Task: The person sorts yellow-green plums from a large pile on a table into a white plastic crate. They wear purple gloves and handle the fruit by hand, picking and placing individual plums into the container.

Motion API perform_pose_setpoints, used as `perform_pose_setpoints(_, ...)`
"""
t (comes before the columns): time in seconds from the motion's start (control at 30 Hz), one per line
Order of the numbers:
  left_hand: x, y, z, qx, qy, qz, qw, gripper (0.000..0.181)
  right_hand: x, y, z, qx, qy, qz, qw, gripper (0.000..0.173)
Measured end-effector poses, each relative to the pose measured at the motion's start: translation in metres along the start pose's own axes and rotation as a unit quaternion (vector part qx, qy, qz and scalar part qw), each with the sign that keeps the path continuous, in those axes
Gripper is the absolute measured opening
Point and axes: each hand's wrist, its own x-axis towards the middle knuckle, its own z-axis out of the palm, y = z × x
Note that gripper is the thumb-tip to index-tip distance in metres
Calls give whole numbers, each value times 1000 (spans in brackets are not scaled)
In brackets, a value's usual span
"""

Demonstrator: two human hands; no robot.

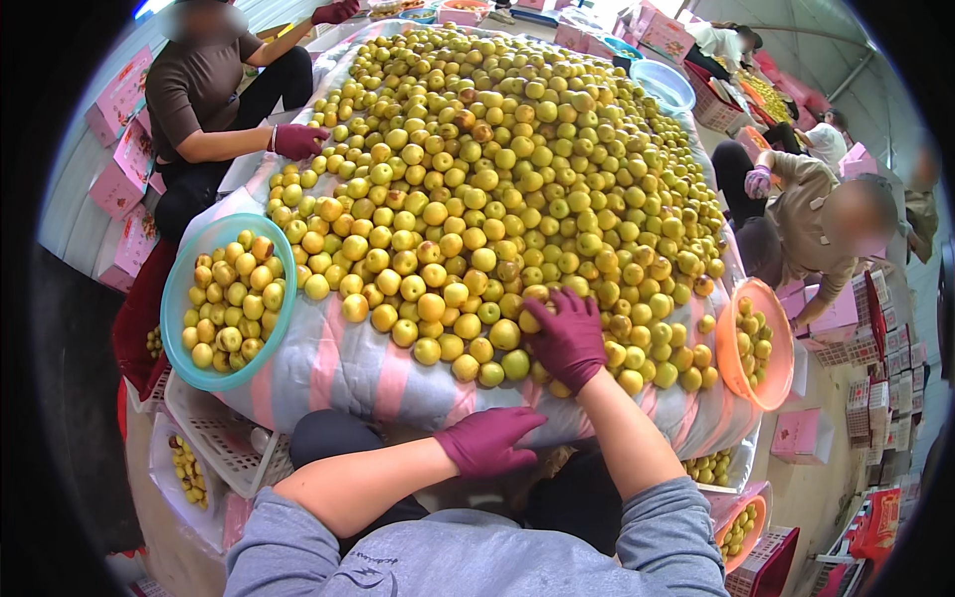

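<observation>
A large heap of yellow-green jujube-like fruits [477, 194], some with brown patches, covers a padded cloth [343, 373] with pink and grey stripes. My right hand [568, 339], in a maroon glove, reaches into the near edge of the heap with its fingers over the fruits; whether it grips one I cannot tell. My left hand [492, 442], gloved alike, hovers by the cloth's near edge with its fingers pointing right and no fruit visible in it. A turquoise basin [170, 298] of fruits stands at the heap's left, and an orange basin [780, 351] with fruits tilts at its right.
One person [198, 97] sits at the left, a gloved hand touching the heap. Another [813, 201] leans at the right. White plastic crates [216, 425] and a pale basin [160, 463] lie low left. Pink boxes [802, 436] stand on the right floor.
</observation>
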Motion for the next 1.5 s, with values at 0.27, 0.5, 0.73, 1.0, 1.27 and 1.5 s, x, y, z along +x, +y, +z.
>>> perform_pose_setpoints(0.27,12,-40,-18,-11,25,-27,999,55,64,49,7,-75,72,37,994,34)
perform_pose_setpoints(0.5,21,-56,-21,-124,81,-39,988,51,99,54,21,-78,217,28,973,29)
perform_pose_setpoints(0.73,21,-56,-35,-126,178,-26,976,48,90,4,3,64,-86,-108,988,22)
perform_pose_setpoints(1.0,35,-90,-84,-171,392,-77,901,65,55,62,-9,-79,-96,-27,992,21)
perform_pose_setpoints(1.27,18,-73,-114,-209,553,13,806,45,84,-5,13,74,-128,-63,987,50)
perform_pose_setpoints(1.5,12,-111,-103,334,431,-278,791,72,75,-1,-10,14,-189,-34,981,43)
